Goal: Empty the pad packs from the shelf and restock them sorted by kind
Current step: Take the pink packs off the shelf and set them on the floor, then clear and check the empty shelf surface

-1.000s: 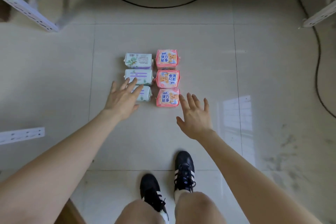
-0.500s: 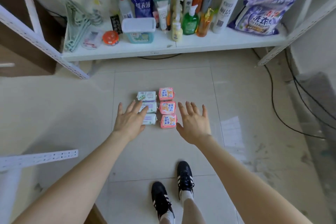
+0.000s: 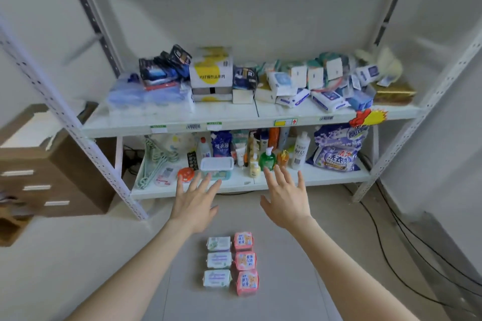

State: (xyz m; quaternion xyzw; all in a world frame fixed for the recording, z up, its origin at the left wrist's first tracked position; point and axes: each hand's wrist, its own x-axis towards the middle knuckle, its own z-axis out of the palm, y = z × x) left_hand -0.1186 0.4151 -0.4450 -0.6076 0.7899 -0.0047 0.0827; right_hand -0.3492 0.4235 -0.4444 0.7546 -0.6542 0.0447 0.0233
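now left hand [image 3: 194, 200] and right hand [image 3: 285, 198] hover mid frame, fingers [image 3: 281, 180] spread and holding nothing, pad packs [image 3: 230, 262] sorted in two columns on the floor [image 3: 300, 255] at lower centre; likely best to restock the shelf [image 3: 146, 122] one column at a time.

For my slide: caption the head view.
Left hand, right hand open before shelf; six pad packs sorted on the floor.

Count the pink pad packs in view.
3, in one column on the floor: far pink pack, middle pink pack, near pink pack, each beside a white pack. More could be hidden in the shelf clutter.
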